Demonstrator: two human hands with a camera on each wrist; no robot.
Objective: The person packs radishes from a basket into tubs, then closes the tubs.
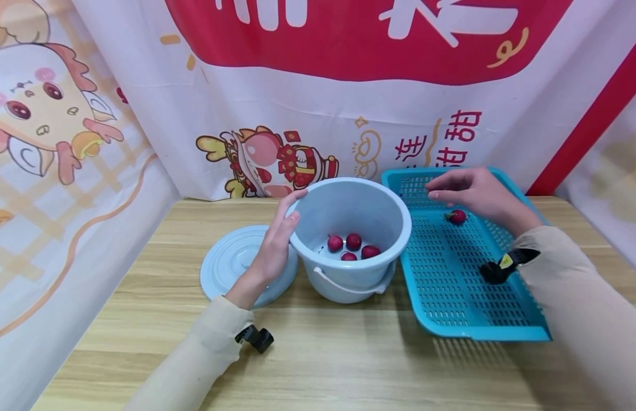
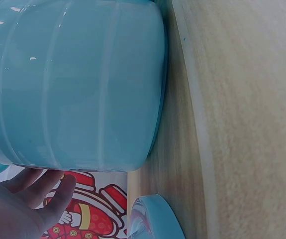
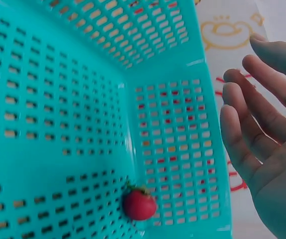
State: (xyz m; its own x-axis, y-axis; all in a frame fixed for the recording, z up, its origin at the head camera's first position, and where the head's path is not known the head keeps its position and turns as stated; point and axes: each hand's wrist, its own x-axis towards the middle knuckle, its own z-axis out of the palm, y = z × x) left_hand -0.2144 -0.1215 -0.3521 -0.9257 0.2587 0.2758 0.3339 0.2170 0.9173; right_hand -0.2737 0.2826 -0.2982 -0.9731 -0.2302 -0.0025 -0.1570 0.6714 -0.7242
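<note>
Several small red radishes (image 1: 353, 241) lie on the bottom of a light blue bucket (image 1: 343, 279), whose handle hangs at the front. Against the bucket's left side rests my left hand (image 1: 274, 242), thumb at the rim; the left wrist view has its fingers (image 2: 55, 194) fairly straight along the outer wall. My right hand (image 1: 484, 197) hovers over the far part of a turquoise basket (image 1: 466, 332), fingers loosely bent and holding nothing. Below it, one radish (image 3: 139, 204) with a green top sits in the basket near the far wall.
A round light blue lid (image 1: 220, 262) lies on the wooden table (image 1: 318, 359) left of the bucket, partly behind my left forearm. The basket stands close along the bucket's right side. A printed cloth (image 1: 318, 114) hangs behind the table.
</note>
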